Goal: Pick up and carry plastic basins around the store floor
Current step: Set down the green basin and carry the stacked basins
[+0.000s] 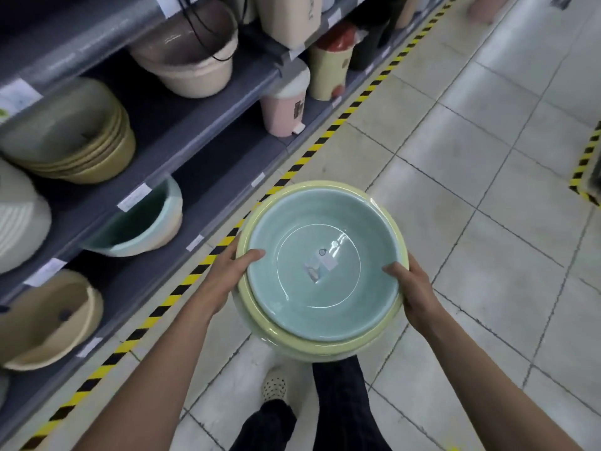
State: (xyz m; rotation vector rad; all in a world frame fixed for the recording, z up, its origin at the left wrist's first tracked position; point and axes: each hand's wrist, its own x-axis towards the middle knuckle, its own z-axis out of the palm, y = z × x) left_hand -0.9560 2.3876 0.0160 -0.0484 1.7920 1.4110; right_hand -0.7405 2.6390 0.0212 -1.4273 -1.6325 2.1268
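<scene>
I hold a stack of nested plastic basins in front of me above the tiled floor. A pale blue-green basin sits inside a light yellow one. A small label lies on the blue basin's bottom. My left hand grips the left rim, thumb over the edge. On the opposite rim my right hand grips the same way. The undersides of the basins are hidden.
Grey shelves run along the left, holding stacked yellow basins, beige basins, a green-lined basin, a pink pedal bin. Yellow-black tape marks the floor edge. My legs and a shoe are below.
</scene>
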